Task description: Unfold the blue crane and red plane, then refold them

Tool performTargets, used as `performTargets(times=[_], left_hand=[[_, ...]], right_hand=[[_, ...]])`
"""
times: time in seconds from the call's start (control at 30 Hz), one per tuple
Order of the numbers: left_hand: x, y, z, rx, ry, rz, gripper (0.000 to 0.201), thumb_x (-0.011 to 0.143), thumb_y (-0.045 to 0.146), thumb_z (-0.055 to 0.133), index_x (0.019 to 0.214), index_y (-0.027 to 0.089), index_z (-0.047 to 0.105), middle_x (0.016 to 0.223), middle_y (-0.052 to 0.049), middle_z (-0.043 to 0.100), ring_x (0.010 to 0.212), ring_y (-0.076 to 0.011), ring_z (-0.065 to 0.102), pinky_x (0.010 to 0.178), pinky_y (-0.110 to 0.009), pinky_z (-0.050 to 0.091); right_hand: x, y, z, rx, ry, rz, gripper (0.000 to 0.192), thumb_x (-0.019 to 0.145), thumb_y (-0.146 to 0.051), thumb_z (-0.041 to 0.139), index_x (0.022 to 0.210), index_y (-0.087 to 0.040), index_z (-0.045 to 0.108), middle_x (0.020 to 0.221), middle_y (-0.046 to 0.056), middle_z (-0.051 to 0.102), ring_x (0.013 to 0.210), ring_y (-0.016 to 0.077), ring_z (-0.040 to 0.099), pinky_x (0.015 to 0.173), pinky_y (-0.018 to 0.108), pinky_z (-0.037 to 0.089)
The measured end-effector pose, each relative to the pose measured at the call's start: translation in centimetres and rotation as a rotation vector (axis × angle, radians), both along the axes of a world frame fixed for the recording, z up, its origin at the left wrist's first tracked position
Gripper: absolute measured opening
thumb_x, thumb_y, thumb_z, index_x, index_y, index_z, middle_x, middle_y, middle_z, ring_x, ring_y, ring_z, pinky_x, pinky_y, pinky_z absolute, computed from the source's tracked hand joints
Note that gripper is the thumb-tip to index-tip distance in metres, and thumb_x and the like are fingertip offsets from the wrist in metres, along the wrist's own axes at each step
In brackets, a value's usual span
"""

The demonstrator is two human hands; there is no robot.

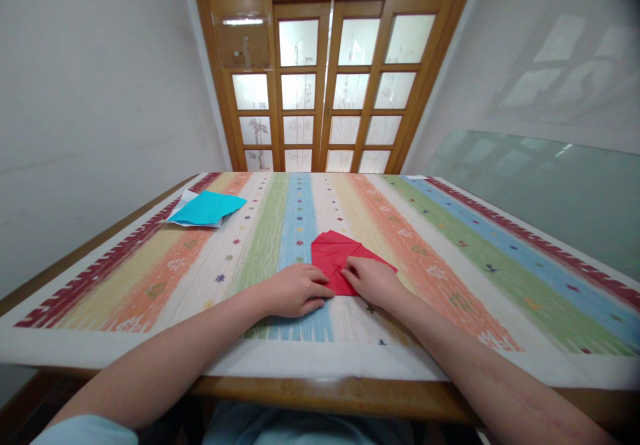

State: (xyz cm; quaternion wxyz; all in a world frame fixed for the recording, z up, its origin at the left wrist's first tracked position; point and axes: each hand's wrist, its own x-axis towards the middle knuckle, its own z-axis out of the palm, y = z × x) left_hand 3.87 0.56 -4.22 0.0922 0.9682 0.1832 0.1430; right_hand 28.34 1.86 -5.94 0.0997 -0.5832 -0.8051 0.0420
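A sheet of red paper (333, 248), folded with several crease lines, lies on the striped tablecloth in front of me. My left hand (296, 290) rests at its lower left edge, fingers bent and closed on that corner. From the right, my right hand (375, 280) reaches over the paper with curled fingers, thumb and fingertips gripping a fold near the middle. Parts of the paper's lower and right edges are hidden beneath my hands.
A small pile of blue and white paper (207, 208) lies at the far left of the table. The colourful striped tablecloth (260, 245) covers the tabletop, whose wooden front edge (320, 388) shows near my body. Beyond stand wooden glazed doors (327, 85); a glass panel (540, 185) leans at right.
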Motion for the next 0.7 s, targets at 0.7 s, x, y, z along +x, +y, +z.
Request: performTargets(times=[0.7], left_hand=[[0.3, -0.7, 0.1, 0.039, 0.073, 0.054, 0.038, 0.096, 0.043, 0.055, 0.126, 0.021, 0.066, 0.119, -0.013, 0.066, 0.108, -0.0281, 0.062, 0.096, -0.04, 0.045]], right_hand=[[-0.2, -0.3, 0.3, 0.012, -0.01, -0.001, 0.023, 0.096, -0.034, 0.052, 0.084, -0.02, 0.066, 0.087, 0.008, 0.074, 0.075, 0.019, 0.064, 0.058, 0.028, 0.029]])
